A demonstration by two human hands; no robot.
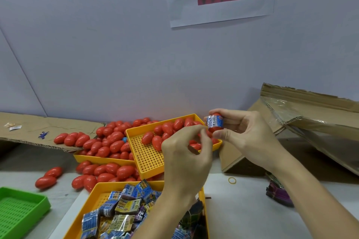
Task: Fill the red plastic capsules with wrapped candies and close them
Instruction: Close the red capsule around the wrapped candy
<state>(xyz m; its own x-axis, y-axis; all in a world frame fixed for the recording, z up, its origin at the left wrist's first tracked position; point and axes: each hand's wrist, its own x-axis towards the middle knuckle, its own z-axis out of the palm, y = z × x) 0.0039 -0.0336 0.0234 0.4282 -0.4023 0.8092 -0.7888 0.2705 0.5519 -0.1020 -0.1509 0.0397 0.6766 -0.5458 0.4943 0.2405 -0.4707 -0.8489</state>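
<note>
Candies (120, 213) filled the near yellow tray (93, 196), while beyond it the right hand (246, 136) pinched a candy-stuffed capsule half (214, 123) (open end leftward), the left hand (186, 153) just beside, pinching a red piece (193, 149).

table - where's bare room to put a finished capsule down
Bare table runs right of the candy tray, from the rubber band toward the purple packet. A narrower strip lies between the green tray and the candy tray. Loose red capsules crowd the middle left.

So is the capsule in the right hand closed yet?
Not closed: a blue wrapped candy sticks out of the red capsule that the right hand holds.
</note>
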